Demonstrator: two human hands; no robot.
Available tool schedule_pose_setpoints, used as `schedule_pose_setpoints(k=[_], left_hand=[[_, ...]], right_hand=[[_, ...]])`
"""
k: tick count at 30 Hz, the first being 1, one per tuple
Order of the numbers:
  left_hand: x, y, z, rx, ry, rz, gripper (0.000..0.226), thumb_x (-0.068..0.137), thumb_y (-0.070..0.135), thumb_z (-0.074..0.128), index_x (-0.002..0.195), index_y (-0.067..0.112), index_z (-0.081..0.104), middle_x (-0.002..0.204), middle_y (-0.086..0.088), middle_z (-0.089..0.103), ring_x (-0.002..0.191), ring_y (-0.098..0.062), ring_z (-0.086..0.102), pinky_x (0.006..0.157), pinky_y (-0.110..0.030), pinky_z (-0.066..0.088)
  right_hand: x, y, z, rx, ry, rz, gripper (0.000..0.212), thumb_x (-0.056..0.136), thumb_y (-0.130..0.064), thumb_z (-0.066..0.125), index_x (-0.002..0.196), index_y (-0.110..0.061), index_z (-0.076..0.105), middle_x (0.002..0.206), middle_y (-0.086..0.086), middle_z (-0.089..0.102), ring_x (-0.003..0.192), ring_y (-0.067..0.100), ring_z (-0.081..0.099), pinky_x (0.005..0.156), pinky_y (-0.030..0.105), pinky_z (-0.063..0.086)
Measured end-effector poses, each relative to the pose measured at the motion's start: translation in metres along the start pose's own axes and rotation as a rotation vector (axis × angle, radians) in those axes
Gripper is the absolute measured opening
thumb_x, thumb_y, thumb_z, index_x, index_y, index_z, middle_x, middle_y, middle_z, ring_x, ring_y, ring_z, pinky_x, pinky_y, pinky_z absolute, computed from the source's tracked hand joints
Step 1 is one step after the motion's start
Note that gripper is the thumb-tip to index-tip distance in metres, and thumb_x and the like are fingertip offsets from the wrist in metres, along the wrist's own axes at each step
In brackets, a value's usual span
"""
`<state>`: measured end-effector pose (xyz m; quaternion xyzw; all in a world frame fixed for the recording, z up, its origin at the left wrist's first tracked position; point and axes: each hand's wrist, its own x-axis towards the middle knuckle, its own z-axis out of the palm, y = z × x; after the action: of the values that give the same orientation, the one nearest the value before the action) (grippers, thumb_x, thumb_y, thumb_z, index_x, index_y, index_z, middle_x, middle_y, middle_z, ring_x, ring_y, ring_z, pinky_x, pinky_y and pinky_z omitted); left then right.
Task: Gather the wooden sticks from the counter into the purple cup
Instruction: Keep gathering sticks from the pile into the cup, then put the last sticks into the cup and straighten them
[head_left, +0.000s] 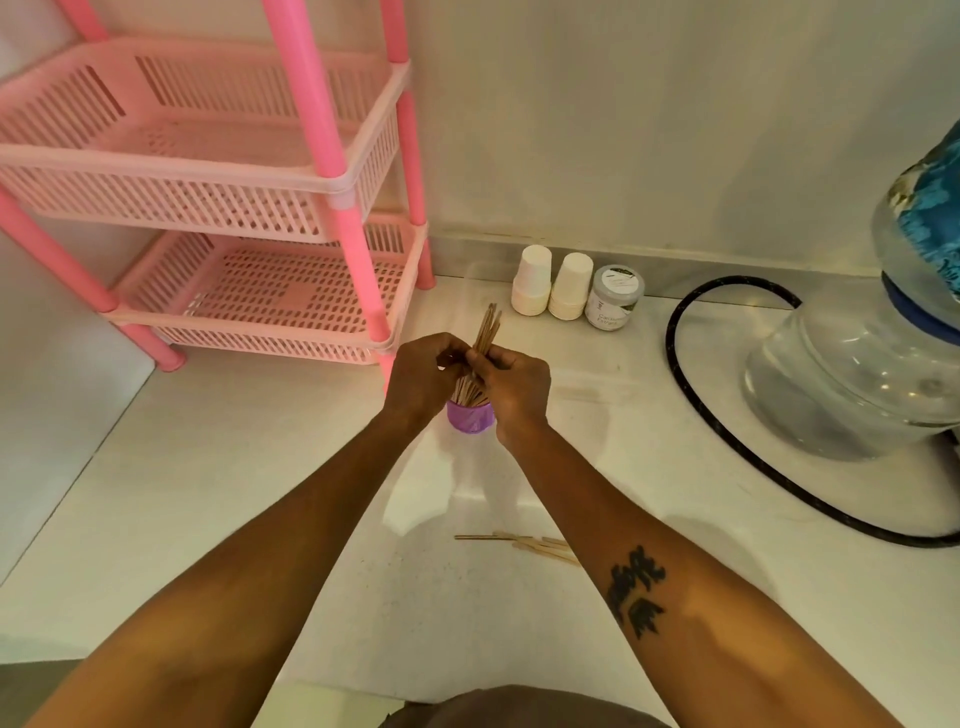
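A small purple cup (470, 417) stands on the white counter, mid-frame, with a bundle of wooden sticks (487, 332) standing in it, their tops fanning up and back. My left hand (423, 376) and my right hand (514, 387) meet over the cup, both closed around the bundle, and they hide most of the cup's rim. Several more wooden sticks (530, 543) lie loose on the counter nearer to me, partly hidden under my right forearm.
A pink plastic rack (218, 208) with two basket shelves stands at the back left. Two stacks of white paper cups (550, 288) and a small lidded jar (613, 297) sit by the wall. A large clear water bottle (857, 379) and a black hose (691, 395) occupy the right.
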<state>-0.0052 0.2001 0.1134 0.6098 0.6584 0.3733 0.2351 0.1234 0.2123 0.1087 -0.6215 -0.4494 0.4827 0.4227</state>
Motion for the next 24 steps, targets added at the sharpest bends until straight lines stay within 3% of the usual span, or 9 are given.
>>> schedule_pose_setpoints(k=[4,8,12,14,18,21,24], left_hand=[[-0.003,-0.004,0.001,-0.030,-0.022,-0.035,0.015,0.091,0.005,0.072,0.100,0.017,0.075,0.087,0.010,0.074,0.080,0.000,0.071,0.070,-0.009,0.056],[-0.004,-0.004,0.002,-0.024,-0.036,-0.050,0.013,0.090,0.011,0.076,0.103,0.013,0.076,0.090,0.004,0.076,0.081,-0.002,0.071,0.072,-0.011,0.054],[-0.003,-0.001,0.002,0.015,-0.012,-0.059,0.017,0.090,0.015,0.076,0.106,0.011,0.078,0.097,-0.001,0.079,0.085,-0.012,0.072,0.083,-0.023,0.057],[-0.004,0.002,0.002,0.039,0.005,-0.052,0.018,0.091,0.017,0.076,0.107,0.009,0.078,0.100,-0.004,0.079,0.089,-0.015,0.072,0.088,-0.028,0.058],[-0.010,0.006,-0.001,0.040,0.022,-0.006,0.017,0.091,0.009,0.074,0.107,0.008,0.078,0.104,-0.006,0.079,0.092,-0.015,0.073,0.093,-0.033,0.059],[-0.016,0.005,-0.004,0.018,0.058,0.007,0.019,0.093,0.002,0.068,0.108,0.007,0.077,0.106,-0.006,0.078,0.096,-0.016,0.072,0.094,-0.034,0.059],[-0.023,0.005,-0.008,-0.018,0.126,-0.018,0.021,0.095,0.001,0.065,0.112,0.007,0.076,0.111,-0.005,0.076,0.100,-0.016,0.069,0.097,-0.034,0.058]], right_hand=[[-0.002,0.002,0.000,-0.069,-0.020,-0.009,0.032,0.090,-0.029,0.078,0.119,-0.016,0.077,0.109,0.000,0.080,0.094,0.017,0.076,0.096,0.036,0.060],[0.000,-0.004,-0.005,-0.231,-0.077,-0.080,0.029,0.092,-0.020,0.076,0.120,-0.014,0.076,0.112,0.005,0.079,0.100,0.024,0.075,0.102,0.040,0.057],[0.001,-0.017,-0.011,-0.422,-0.065,-0.255,0.019,0.092,-0.011,0.076,0.110,-0.006,0.080,0.101,0.011,0.080,0.093,0.027,0.075,0.095,0.034,0.059],[0.002,-0.023,-0.016,-0.422,-0.027,-0.294,0.013,0.091,-0.005,0.074,0.102,0.000,0.079,0.095,0.017,0.079,0.090,0.032,0.075,0.091,0.042,0.060],[0.004,-0.022,-0.030,-0.332,0.012,-0.309,0.021,0.089,0.000,0.073,0.109,-0.003,0.079,0.100,0.012,0.080,0.087,0.019,0.076,0.093,0.042,0.062],[0.001,-0.015,-0.045,-0.279,0.013,-0.305,0.028,0.092,-0.006,0.073,0.119,-0.011,0.076,0.110,0.004,0.079,0.097,0.012,0.076,0.098,0.035,0.059],[-0.003,-0.005,-0.063,-0.222,0.067,-0.311,0.025,0.092,-0.012,0.075,0.117,-0.015,0.078,0.106,-0.001,0.080,0.092,0.007,0.075,0.093,0.033,0.061]])
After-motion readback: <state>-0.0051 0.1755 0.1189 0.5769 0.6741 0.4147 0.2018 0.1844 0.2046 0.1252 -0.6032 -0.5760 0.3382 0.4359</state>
